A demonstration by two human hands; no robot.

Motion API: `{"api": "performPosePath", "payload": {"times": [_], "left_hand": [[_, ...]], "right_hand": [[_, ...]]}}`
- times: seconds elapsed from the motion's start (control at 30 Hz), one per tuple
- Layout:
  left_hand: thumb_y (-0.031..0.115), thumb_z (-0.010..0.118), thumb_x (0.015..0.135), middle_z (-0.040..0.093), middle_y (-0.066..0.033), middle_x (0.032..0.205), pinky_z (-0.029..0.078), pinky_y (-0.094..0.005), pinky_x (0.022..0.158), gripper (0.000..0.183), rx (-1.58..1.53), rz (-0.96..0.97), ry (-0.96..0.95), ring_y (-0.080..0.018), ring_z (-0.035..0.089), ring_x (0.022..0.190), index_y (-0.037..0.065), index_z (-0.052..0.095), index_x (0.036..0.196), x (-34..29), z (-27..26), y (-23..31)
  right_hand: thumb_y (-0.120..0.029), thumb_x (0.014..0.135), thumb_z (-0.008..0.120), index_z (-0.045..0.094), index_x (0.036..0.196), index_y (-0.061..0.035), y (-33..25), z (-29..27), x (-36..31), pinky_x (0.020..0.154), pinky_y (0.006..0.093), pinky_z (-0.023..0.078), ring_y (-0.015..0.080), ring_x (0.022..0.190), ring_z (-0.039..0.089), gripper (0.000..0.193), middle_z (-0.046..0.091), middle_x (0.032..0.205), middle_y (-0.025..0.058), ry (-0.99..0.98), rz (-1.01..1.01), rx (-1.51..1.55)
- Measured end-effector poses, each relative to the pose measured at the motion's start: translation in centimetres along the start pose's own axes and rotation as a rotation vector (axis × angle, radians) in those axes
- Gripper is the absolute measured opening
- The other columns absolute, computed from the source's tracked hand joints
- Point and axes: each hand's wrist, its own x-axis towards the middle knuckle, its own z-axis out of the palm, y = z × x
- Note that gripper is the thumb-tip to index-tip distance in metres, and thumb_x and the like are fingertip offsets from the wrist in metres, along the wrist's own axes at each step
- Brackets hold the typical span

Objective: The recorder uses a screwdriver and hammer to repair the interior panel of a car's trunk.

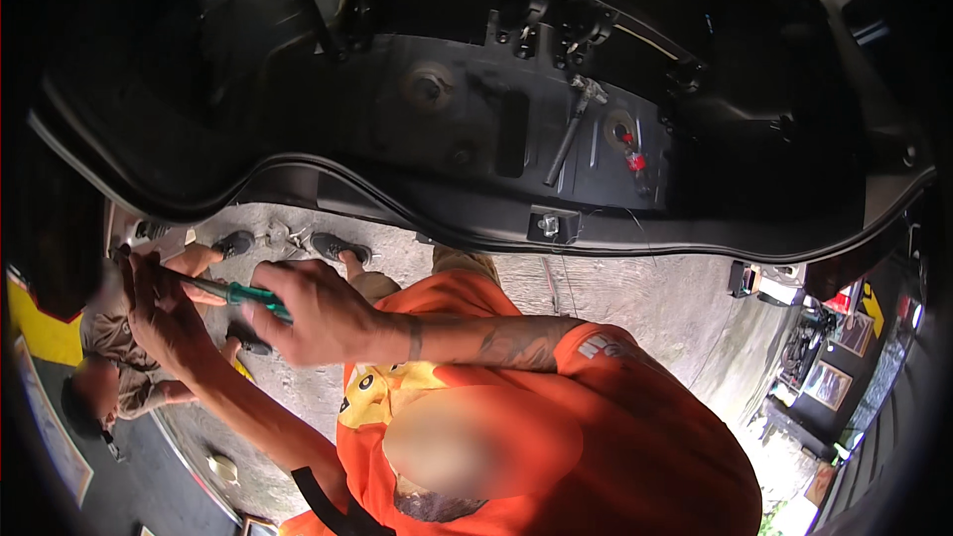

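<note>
My right hand is wrapped round the green handle of a screwdriver. Its shaft points left, toward my left hand. The fingers of my left hand are bent close together by the shaft's far end, at the left rear edge of a car. What they hold there, and the screwdriver's tip, are hidden. Both arms reach out to the left, the right one crossing in front of my orange shirt.
Above lies the car's open black boot, with a hammer and a red-labelled bottle on its floor. A latch sits on the sill. Another person is at the left, close to my hands. Equipment stands at the right.
</note>
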Motion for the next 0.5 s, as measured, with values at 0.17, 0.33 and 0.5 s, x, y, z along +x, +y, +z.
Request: {"api": "performPosePath", "payload": {"times": [0.17, 0.33, 0.5], "left_hand": [[0.006, 0.049, 0.099, 0.057, -0.0234, 0.136, 0.054, -0.0359, 0.09, 0.037, 0.177, 0.084, -0.031, -0.0312, 0.066, 0.111, -0.003, 0.056, 0.134, 0.4, -2.6, 0.3], [0.01, 0.061, 0.099, 0.061, -0.0087, 0.106, 0.042, -0.0195, 0.067, 0.039, 0.097, 0.114, -0.041, -0.01, 0.056, 0.089, -0.005, 0.055, 0.134, 0.0, -0.3, -0.6], [0.02, 0.043, 0.098, 0.074, -0.0171, 0.104, 0.054, -0.0335, 0.063, 0.034, 0.247, -0.221, -0.192, -0.0239, 0.07, 0.069, -0.002, 0.063, 0.116, -0.5, -2.2, 2.2]], "right_hand": [[-0.017, 0.083, 0.066, 0.054, 0.12, 0.0069, -2.5, -0.6, -2.1, 0.057, 0.0419, 0.051, 0.0325, 0.075, 0.063, 0.045, 0.06, 0.097, 0.0199, -0.079, -0.154, -0.4], [-0.025, 0.088, 0.065, 0.059, 0.104, -0.0072, -1.6, -0.4, -1.1, 0.063, 0.0412, 0.04, 0.016, 0.049, 0.052, 0.024, 0.057, 0.072, 0.0069, 0.041, -0.049, -0.208], [-0.028, 0.094, 0.058, 0.062, 0.093, -0.0073, -3.5, -2.6, 1.3, 0.04, 0.0208, 0.025, 0.0051, 0.043, 0.03, 0.021, 0.051, 0.068, 0.0011, -0.298, 1.149, 1.21]]}}
